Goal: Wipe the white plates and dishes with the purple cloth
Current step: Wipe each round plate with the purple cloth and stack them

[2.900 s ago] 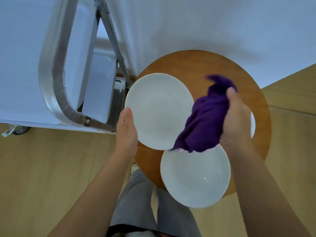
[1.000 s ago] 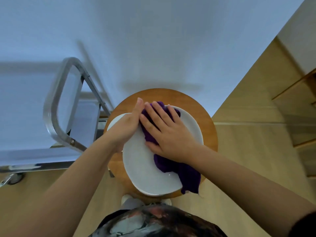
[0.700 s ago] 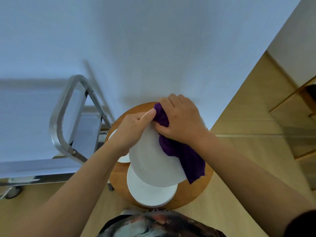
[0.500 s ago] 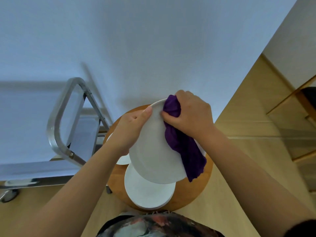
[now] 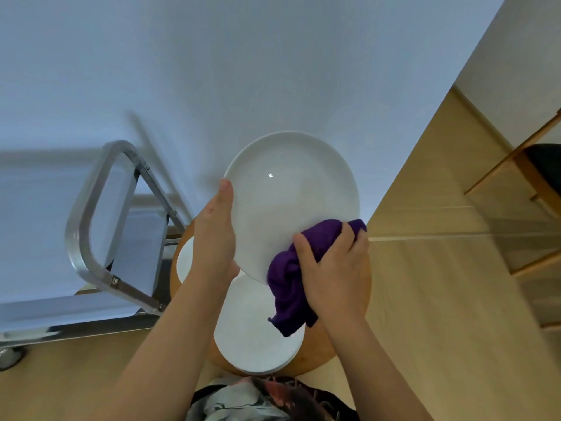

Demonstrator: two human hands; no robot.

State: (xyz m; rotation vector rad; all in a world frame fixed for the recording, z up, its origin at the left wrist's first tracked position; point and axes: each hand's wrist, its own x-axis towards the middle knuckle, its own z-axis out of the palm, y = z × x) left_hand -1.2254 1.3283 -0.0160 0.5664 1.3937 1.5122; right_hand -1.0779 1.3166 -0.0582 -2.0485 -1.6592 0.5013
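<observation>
Plate tilted up above the round stool, its left rim gripped by the left hand, while the right hand clamps the purple cloth over its lower-right edge; two more plates lie beneath both hands

- No text, label, brand, number or sign can be read anywhere in the frame.
- The small fitting on the metal frame at lower left carries a mark too small and blurred to make out.
- The patterned fabric at the bottom edge shows shapes, not letters.
</observation>
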